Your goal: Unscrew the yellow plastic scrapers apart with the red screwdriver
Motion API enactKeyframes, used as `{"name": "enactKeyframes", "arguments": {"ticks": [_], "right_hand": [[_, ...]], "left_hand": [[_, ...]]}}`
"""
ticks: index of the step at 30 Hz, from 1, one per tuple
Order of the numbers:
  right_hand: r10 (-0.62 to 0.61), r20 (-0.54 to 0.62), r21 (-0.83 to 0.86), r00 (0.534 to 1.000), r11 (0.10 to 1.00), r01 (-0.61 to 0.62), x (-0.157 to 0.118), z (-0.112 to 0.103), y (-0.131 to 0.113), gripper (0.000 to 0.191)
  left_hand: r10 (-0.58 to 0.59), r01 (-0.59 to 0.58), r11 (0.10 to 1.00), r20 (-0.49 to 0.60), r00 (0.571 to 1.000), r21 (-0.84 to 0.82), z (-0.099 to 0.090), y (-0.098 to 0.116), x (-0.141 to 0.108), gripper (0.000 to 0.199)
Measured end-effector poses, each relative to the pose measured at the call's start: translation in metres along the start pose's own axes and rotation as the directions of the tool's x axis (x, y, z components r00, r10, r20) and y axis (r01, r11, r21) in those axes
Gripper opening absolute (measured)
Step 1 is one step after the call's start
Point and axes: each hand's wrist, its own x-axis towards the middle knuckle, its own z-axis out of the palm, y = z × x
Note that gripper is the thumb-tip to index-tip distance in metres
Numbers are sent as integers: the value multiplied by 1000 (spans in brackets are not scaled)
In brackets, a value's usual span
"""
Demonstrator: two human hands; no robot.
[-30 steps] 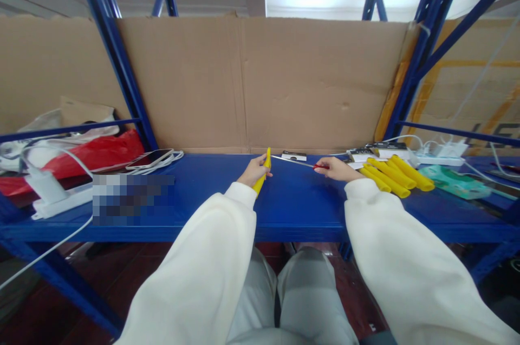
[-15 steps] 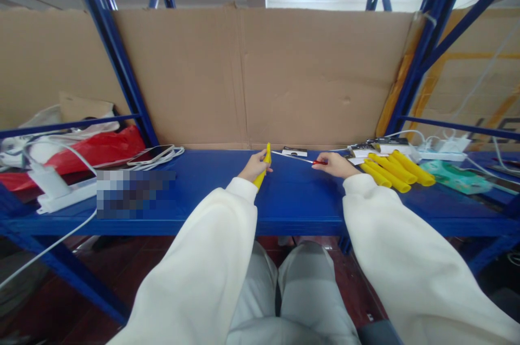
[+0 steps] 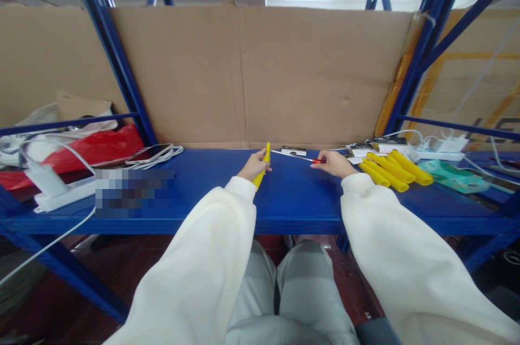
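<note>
My left hand (image 3: pixel 254 165) is closed round a yellow tube (image 3: pixel 267 156), held tilted above the blue shelf, its upper end showing past the thumb. In my right hand (image 3: pixel 333 163) is a screwdriver (image 3: pixel 318 161), gripped by its red handle. Its thin metal shaft points left, and the tip comes up to the yellow tube; whether they touch, I cannot tell. Several more yellow tubes (image 3: pixel 396 168) lie side by side just right of my right hand.
A small black-and-white packet (image 3: pixel 294 150) lies by the cardboard wall (image 3: pixel 300 79). On the left are a phone (image 3: pixel 149 153) with a white cable, a red bag (image 3: pixel 95 149) and a power strip (image 3: pixel 65 193). A green packet (image 3: pixel 453 176) lies at right on the blue shelf (image 3: pixel 215 188).
Both hands keep their holds in nearly the same place. The whole view has shifted very slightly; nothing has been let go or taken up.
</note>
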Motion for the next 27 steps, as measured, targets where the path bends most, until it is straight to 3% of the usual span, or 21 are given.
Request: {"name": "enactKeyframes", "arguments": {"ticks": [5,15,22,27], "right_hand": [[-106,46,66,993,993,102,4,5,5,29],[16,5,-6,1000,1000,-16,2,5,1,28],[-97,92,159,991,984,82,4,6,-2,28],[-46,52,179,998,983,36,5,11,1,28]], "left_hand": [[10,-9,998,-17,1000,66,1,3,-3,81],[24,-25,994,13,1000,108,1,3,-4,80],[23,-23,994,-2,1000,108,-1,0,1,82],[28,-28,994,6,1000,102,-2,-1,2,83]]}}
